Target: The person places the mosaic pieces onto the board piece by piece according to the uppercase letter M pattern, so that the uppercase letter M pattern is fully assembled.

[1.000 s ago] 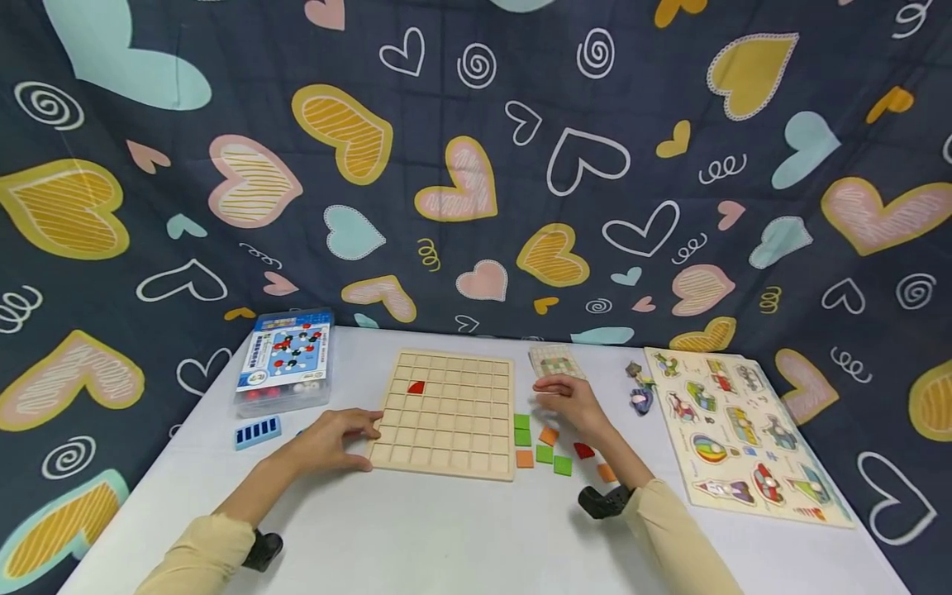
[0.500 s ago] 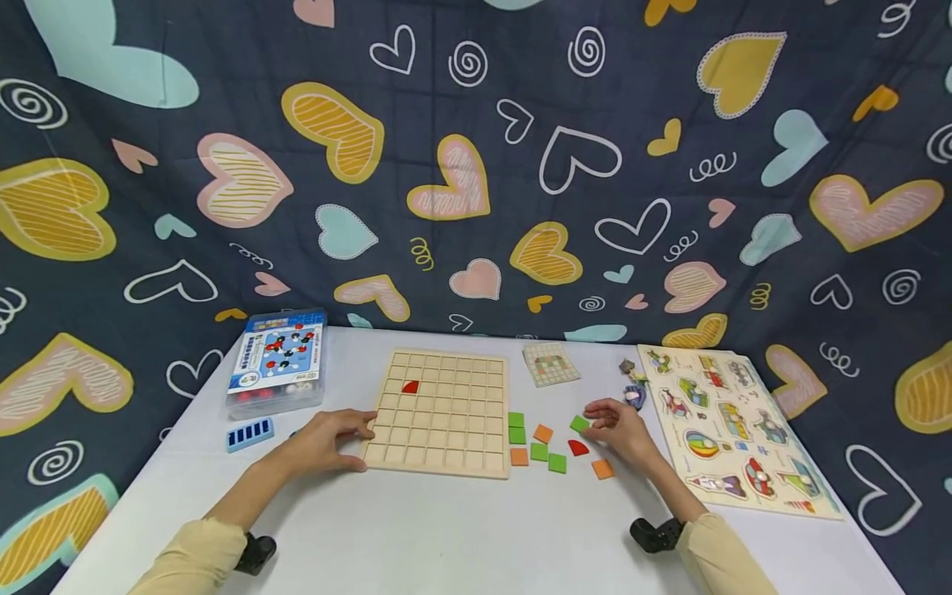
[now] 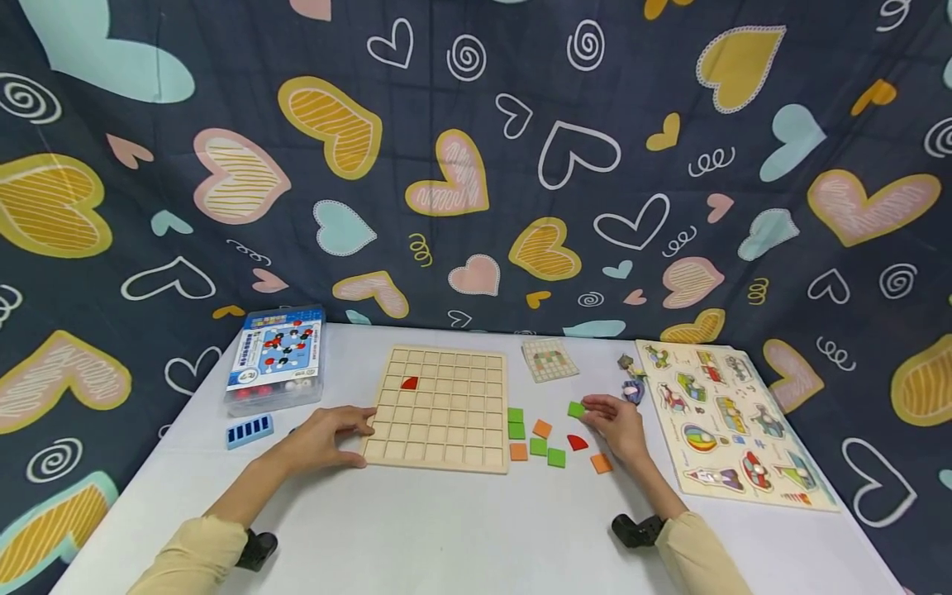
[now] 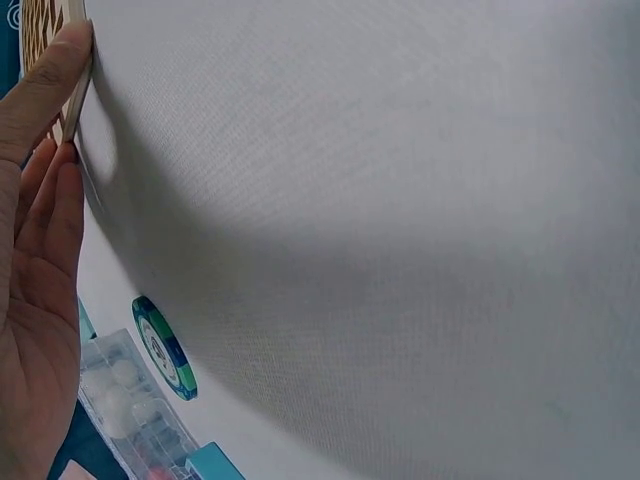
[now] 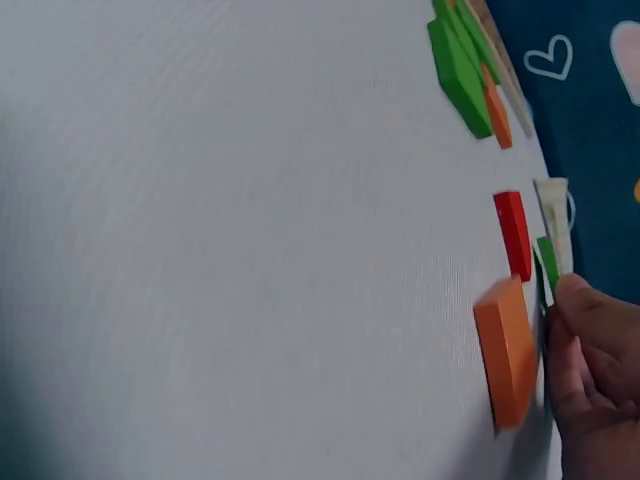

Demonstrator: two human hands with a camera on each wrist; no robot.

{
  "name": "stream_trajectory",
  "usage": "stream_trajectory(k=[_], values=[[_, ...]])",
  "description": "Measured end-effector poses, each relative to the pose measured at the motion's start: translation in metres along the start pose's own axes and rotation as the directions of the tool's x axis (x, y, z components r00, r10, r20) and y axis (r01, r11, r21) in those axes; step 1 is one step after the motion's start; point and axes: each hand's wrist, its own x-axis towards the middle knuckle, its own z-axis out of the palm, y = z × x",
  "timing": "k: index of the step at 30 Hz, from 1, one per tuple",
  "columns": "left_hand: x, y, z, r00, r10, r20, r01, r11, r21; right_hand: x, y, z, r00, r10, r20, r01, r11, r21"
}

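Observation:
A square wooden grid board (image 3: 446, 421) lies mid-table with one red quarter-circle tile (image 3: 410, 383) in a cell near its upper left. Against the board's left edge rests my left hand (image 3: 323, 438), thumb and fingertips touching the rim; the left wrist view shows the extended thumb (image 4: 62, 60) and fingers at that edge. My right hand (image 3: 617, 426) pinches a green square tile (image 3: 576, 409) between thumb and fingers, right of the loose tiles. In the right wrist view that green tile (image 5: 547, 262) is seen nearly edge-on, partly hidden by the fingertips.
Several green (image 3: 556, 457) and orange tiles (image 3: 602, 464) plus a red quarter-circle (image 3: 577, 443) lie between board and right hand. Behind them is a patterned card (image 3: 550, 360). A picture puzzle board (image 3: 732, 430) lies right; a plastic box (image 3: 275, 359) and blue slotted piece (image 3: 249, 431) lie left.
My right hand has moved right from in front of the patterned card, uncovering it. The pinched green tile has shifted slightly toward the back in the last half second. My left hand stays at the board.

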Motion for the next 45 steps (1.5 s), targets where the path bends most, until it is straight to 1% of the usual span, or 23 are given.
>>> stream_trajectory(k=[4,10,17,21,25,29,33,39,42,45], values=[[0.000,0.000,0.001,1.000,-0.003,0.001,0.003,1.000,-0.014,0.002,-0.004,0.007,0.999,0.018,-0.033,-0.016,0.999,0.046],[-0.001,-0.001,0.000,1.000,-0.019,0.011,0.019,0.999,-0.036,0.008,-0.011,0.019,0.998,0.062,-0.017,-0.060,0.993,0.102],[0.001,-0.002,-0.001,1.000,-0.013,0.010,0.013,0.999,-0.033,0.015,-0.023,0.035,0.997,0.072,0.015,-0.073,0.990,0.119],[0.002,-0.003,-0.001,1.000,-0.021,0.013,0.021,0.999,-0.033,0.020,-0.032,0.048,0.997,0.073,0.003,-0.072,0.989,0.129],[0.002,-0.003,-0.002,0.999,-0.031,0.015,0.032,0.999,-0.025,0.026,-0.039,0.066,0.997,0.081,-0.011,-0.079,0.988,0.134],[0.003,-0.003,-0.001,1.000,-0.027,0.015,0.027,0.999,-0.027,0.029,-0.046,0.084,0.999,0.046,-0.006,-0.044,0.987,0.155],[0.004,-0.004,0.000,1.000,-0.025,0.016,0.025,0.999,-0.032,0.031,-0.053,0.100,1.000,-0.007,0.016,0.004,0.984,0.178],[0.003,-0.006,0.000,0.999,-0.033,0.015,0.033,0.999,-0.035,0.035,-0.062,0.121,0.993,-0.104,0.057,0.087,0.967,0.240],[0.003,-0.006,-0.001,0.999,-0.039,0.018,0.040,0.999,-0.034,0.037,-0.066,0.131,0.989,-0.136,0.065,0.117,0.966,0.231],[0.004,-0.005,-0.001,0.999,-0.045,0.023,0.046,0.998,-0.037,0.038,-0.071,0.139,0.988,-0.134,0.074,0.116,0.970,0.214]])
